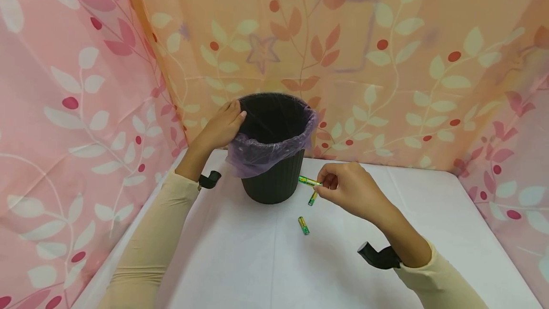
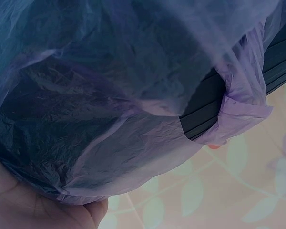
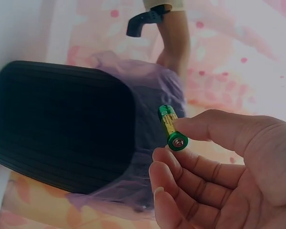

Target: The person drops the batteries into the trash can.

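Observation:
A black ribbed trash bin [image 1: 274,182] stands upright on the table, its rim lined with a thin purple bag [image 1: 261,156] folded over the outside. My left hand [image 1: 223,125] grips the bin's left rim through the bag; in the left wrist view part of the palm [image 2: 33,205] lies against the plastic. Between thumb and fingertips, my right hand [image 1: 353,190] pinches a green and yellow battery [image 1: 310,181], just right of the bin. The right wrist view shows the held battery [image 3: 169,125] end-on. Two similar batteries lie below: one battery [image 1: 313,198] partly under the hand, another battery [image 1: 303,225] nearer me.
The table [image 1: 240,261] has a white cover. A floral curtain [image 1: 364,85] hangs close behind the bin, and a pink floral curtain [image 1: 55,166] runs along the left. Black curved wrist mounts [image 1: 379,256] stick out from both forearms.

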Available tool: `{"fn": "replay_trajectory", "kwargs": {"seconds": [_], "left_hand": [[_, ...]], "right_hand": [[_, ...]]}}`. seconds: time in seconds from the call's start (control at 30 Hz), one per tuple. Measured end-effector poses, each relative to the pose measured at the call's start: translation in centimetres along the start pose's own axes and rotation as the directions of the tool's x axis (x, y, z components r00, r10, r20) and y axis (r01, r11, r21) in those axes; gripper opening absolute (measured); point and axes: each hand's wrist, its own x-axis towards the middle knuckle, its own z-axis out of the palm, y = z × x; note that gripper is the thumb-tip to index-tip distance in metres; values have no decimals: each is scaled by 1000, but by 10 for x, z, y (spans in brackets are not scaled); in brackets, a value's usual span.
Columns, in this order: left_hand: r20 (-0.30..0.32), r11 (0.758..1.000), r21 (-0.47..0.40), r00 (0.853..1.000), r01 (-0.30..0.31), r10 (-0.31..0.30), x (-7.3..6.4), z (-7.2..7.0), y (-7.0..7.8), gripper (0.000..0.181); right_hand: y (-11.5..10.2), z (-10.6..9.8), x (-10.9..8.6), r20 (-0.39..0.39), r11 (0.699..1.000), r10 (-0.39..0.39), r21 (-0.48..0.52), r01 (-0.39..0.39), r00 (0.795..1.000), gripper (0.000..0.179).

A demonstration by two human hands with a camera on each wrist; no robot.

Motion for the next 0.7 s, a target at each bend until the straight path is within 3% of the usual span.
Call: {"fn": "replay_trajectory", "kwargs": {"seconds": [0.47,0.7], "left_hand": [[-7,1000,-1,1000,-7,7,0,-1,0,64],[5,1000,-7,1000,-4,4,-1,-1,1,64]], "right_hand": [[-16,-28,38,-24,998,-58,38,59,998,12],[-21,-37,58,-28,999,-35,29,36,999,9]]}}
